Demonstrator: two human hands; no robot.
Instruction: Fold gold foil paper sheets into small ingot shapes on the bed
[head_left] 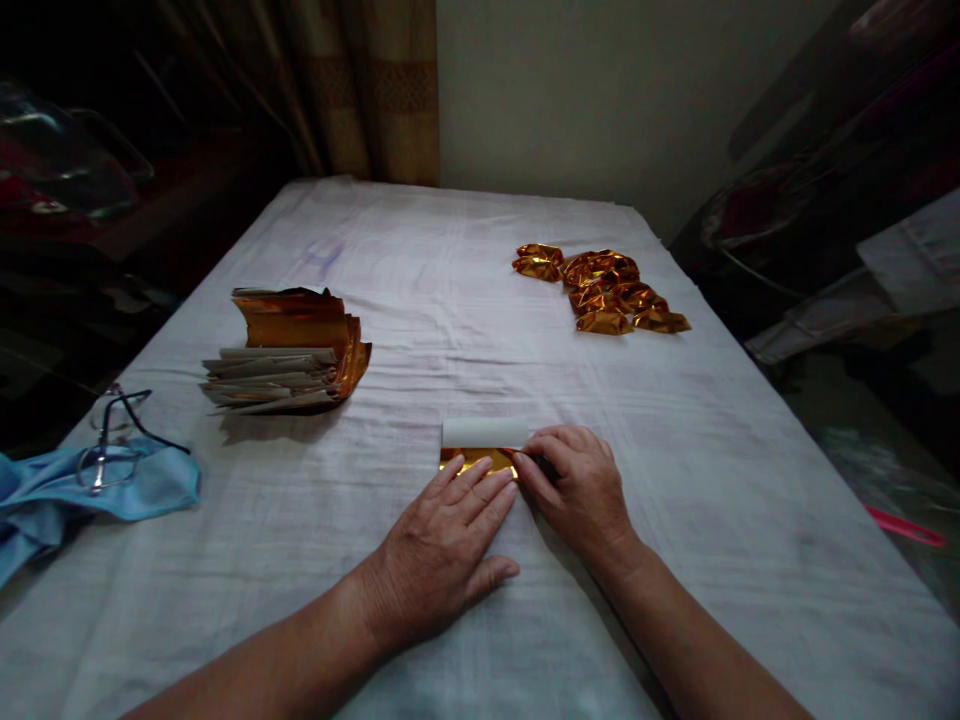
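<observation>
Both hands meet the gold paper (480, 458): left hand (442, 550) flat on it, right hand (581, 490) pinching its edge.

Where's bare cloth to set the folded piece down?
Free: the middle between the paper stack and folded gold pile; also the near right, beside the right hand. Crowded: the left edge, with glasses on blue cloth.

My left hand (442, 550) covers most of the gold paper (480, 461). The blue cloth (82, 500) runs off the left edge. The dark sides are too dim to tell.
</observation>
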